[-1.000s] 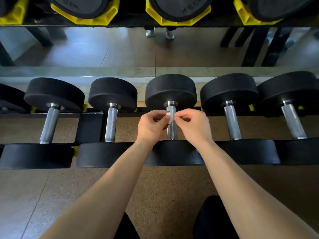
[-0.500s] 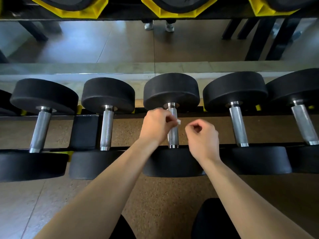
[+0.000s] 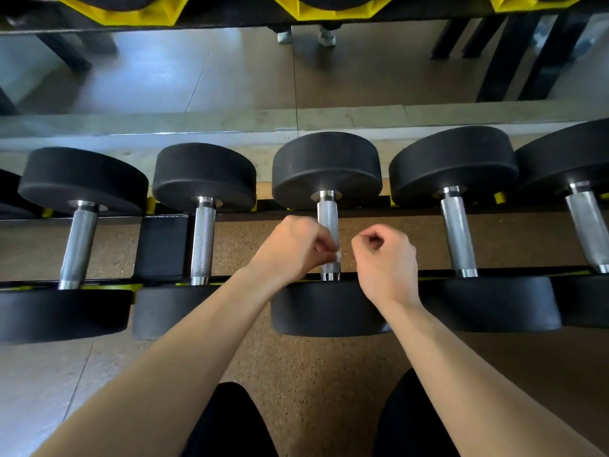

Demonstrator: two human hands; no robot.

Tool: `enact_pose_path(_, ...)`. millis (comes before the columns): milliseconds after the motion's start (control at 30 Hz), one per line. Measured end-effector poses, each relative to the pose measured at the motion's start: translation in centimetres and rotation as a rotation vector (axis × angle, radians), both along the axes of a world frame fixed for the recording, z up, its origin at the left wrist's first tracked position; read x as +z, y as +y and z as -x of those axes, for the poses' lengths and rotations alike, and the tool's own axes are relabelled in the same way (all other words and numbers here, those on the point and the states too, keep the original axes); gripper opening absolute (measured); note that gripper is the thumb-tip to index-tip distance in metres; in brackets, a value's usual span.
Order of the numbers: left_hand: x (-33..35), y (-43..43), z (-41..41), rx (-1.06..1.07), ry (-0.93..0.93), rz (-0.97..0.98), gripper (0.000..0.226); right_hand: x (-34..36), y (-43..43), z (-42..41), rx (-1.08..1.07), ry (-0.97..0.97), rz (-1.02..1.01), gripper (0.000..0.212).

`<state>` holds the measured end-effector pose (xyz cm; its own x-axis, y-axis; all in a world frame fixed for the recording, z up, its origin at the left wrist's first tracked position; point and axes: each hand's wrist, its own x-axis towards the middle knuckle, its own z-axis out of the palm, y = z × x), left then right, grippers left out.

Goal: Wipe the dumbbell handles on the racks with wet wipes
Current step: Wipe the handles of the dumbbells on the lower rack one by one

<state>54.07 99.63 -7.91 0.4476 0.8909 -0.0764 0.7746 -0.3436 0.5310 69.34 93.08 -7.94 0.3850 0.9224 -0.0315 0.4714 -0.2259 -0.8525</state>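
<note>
Two hands at the middle handle (image 3: 328, 225): left grip (image 3: 293, 249) pinching a wipe (image 3: 336, 255), right grip (image 3: 385, 258) clenched empty beside.

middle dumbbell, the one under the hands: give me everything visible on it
The middle dumbbell has two round matte black heads, rubber-like, joined by a knurled silver metal handle with smooth collars. It lies across the rack rails, handle pointing away from the person. The left hand presses a small white wipe on the handle's near part; the right hand is beside it, apart.
</note>
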Motion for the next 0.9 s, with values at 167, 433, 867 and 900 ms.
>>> enact_pose_path(167, -0.3, 1.9, -1.3, 0.136, -0.124, -0.254, 0.015, 0.1, 0.0, 0.0, 0.002, 0.003, 0.016, 0.009)
enact_pose_path(433, 0.2, 0.2, 0.3, -0.154, 0.071, -0.030, 0.016, 0.4, 0.0, 0.1, 0.000, -0.001, 0.035, 0.010)
enact_pose_path(867, -1.2, 1.5, -0.7, 0.377, -0.293, -0.062, 0.008, 0.2, 0.1, 0.0, 0.022, 0.025, 0.038, 0.012)
enact_pose_path(900, -1.2, 1.1, 0.0, 0.341, -0.271, 0.007, 0.007, 0.2, 0.1, 0.0, 0.021, 0.028, 0.042, 0.013)
